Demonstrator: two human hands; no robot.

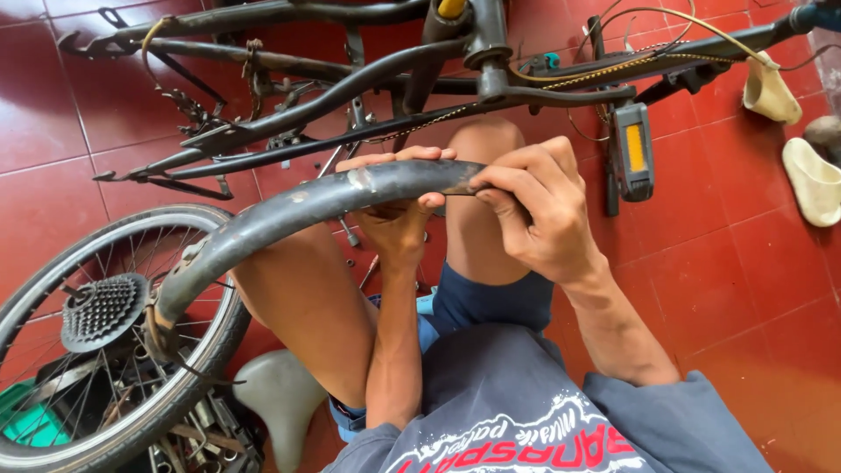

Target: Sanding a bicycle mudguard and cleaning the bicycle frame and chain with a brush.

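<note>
Bicycle inner tube (289, 210): black rubber, dusty and scuffed, with a pale worn patch on its upper surface. It hangs limp in a long arc above the red tiled floor, its raised end over the knees, its lower end dropping toward the spoked wheel.

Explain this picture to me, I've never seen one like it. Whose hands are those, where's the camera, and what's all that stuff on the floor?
The camera sits on a person's head and looks down, so you see their own arms, bare knees and grey shirt. They sit on a red tiled floor. Both hands grip a black bicycle inner tube: the left hand holds it from below, and the right hand pinches it from above. In front lies an upturned black bicycle frame with its chain and a pedal carrying an orange reflector. At the left lies a spoked rear wheel with a cog cassette, beside a grey saddle and some tools.
</note>
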